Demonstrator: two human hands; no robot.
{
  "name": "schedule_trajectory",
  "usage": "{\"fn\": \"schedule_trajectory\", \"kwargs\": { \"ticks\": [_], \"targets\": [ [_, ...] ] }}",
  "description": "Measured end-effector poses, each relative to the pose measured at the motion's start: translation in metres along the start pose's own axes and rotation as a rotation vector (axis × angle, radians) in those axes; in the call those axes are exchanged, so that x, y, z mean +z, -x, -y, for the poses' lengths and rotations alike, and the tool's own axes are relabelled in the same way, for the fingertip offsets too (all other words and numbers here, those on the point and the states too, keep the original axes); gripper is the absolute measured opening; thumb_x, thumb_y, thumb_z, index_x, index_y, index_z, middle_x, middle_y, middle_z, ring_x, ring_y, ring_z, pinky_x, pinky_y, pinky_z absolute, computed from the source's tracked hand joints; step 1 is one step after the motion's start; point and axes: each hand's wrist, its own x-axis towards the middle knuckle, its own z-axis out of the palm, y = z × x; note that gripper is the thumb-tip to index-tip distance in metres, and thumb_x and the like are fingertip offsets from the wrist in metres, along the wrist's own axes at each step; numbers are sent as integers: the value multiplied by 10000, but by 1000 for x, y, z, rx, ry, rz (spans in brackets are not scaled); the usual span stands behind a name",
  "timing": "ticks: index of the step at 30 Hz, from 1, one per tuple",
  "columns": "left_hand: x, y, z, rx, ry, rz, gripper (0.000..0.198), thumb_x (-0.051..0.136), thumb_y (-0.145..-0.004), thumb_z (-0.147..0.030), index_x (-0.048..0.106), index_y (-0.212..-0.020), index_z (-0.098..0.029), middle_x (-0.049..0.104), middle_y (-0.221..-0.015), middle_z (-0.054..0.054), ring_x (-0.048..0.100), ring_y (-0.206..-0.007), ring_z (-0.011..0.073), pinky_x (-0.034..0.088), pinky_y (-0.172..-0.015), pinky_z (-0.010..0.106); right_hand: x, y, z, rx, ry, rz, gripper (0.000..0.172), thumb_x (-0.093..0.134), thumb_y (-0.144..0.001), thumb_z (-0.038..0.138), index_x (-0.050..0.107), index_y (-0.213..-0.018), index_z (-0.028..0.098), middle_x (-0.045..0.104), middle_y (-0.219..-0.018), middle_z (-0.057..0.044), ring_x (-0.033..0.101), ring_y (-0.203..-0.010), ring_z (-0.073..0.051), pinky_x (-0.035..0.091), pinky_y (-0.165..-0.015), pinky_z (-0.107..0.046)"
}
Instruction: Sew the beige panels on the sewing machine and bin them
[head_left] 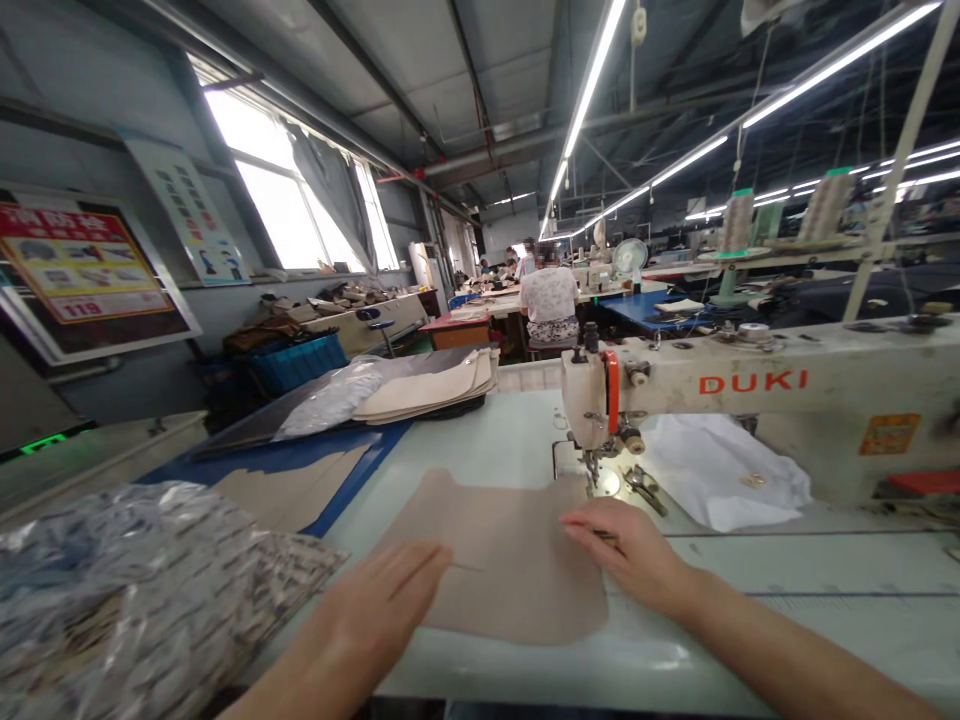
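Observation:
A flat taupe fabric panel (510,570) lies on the pale green sewing table, its upper right corner near the needle area of a white sewing machine (589,400). My left hand (401,590) rests over the panel's left side, fingers pressed together; a thin dark line, perhaps a thread or a thin tool, runs right from its fingertips. At the panel's right edge is my right hand (626,545), its fingers closed around a small brass-coloured tool, mostly hidden in the palm. The machine's lamp lights the needle plate.
White cloth (720,470) lies under the machine arm. Stacked cream panels (435,385) and a plastic bag stand behind at left. A plastic-wrapped patterned bundle (135,590) fills the near left. A seated person (549,300) is farther back.

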Motion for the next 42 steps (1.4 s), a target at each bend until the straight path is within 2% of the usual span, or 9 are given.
{"fn": "schedule_trajectory", "kwargs": {
  "ticks": [6, 11, 15, 21, 26, 30, 37, 40, 42],
  "targets": [
    [76, -91, -46, 121, 178, 48, 349, 257, -963, -164, 601, -912, -145, 645, -815, 54, 615, -721, 154, 545, -652, 272, 1, -4, -15, 252, -467, 43, 374, 565, -824, 460, 650, -1036, 164, 696, -899, -77, 644, -837, -214, 511, -773, -338],
    [110, -101, -49, 70, 353, -14, 352, 265, -970, -208, 607, -917, -141, 650, -855, 66, 617, -778, 162, 546, -714, 288, 4, -11, -29, 424, -562, -14, 397, 625, -738, 531, 656, -908, 174, 656, -693, -20, 619, -638, -166, 516, -621, -295],
    [122, -96, -48, -181, 671, -16, 249, 389, -944, -259, 614, -1002, -169, 668, -944, 63, 619, -894, 154, 517, -819, 271, 7, -13, -30, 471, -558, -84, 319, 651, -722, 490, 641, -806, 182, 636, -658, -1, 600, -607, -147, 508, -604, -271],
    [121, -102, -43, -518, 1016, 268, 245, 468, -869, -328, 689, -859, -222, 693, -751, -14, 631, -711, 143, 497, -706, 231, 13, -15, -24, 501, -551, -90, 208, 630, -761, 387, 635, -799, 182, 643, -676, 11, 620, -635, -140, 514, -625, -253],
    [127, -107, -30, -661, 1080, 422, 298, 531, -768, -459, 702, -904, -256, 726, -817, -23, 657, -771, 191, 501, -728, 244, 17, -18, -28, 418, -447, -152, 182, 500, -843, 232, 652, -914, 161, 681, -762, -19, 658, -712, -150, 535, -685, -267],
    [136, -109, -25, -692, 1090, 462, 334, 575, -684, -498, 711, -889, -271, 738, -868, -19, 668, -813, 226, 509, -750, 258, 11, -16, -23, 332, -213, -95, 327, 375, -847, 91, 633, -1031, 170, 696, -900, -34, 670, -778, -142, 529, -692, -231],
    [147, -104, -18, -682, 1022, 520, 339, 554, -677, -534, 711, -801, -260, 726, -765, -9, 664, -760, 229, 505, -684, 258, -43, -3, -4, 46, 370, 138, 253, 432, -904, 179, 627, -1065, 186, 683, -1044, -55, 619, -969, -173, 452, -872, -251],
    [151, -102, -17, -702, 1021, 534, 355, 552, -679, -551, 700, -804, -254, 720, -757, -5, 660, -768, 238, 498, -698, 271, -90, 6, -15, 178, 532, 74, 254, 416, -925, 168, 647, -1030, 179, 686, -1017, -44, 622, -946, -148, 447, -866, -223],
    [151, -103, -18, -712, 1022, 531, 360, 538, -693, -555, 694, -810, -251, 715, -752, -5, 659, -771, 240, 489, -710, 280, -121, 11, -29, 456, 795, 90, 259, 422, -930, 161, 641, -1062, 195, 666, -1088, -41, 604, -1008, -148, 436, -890, -224]
  ]
}}
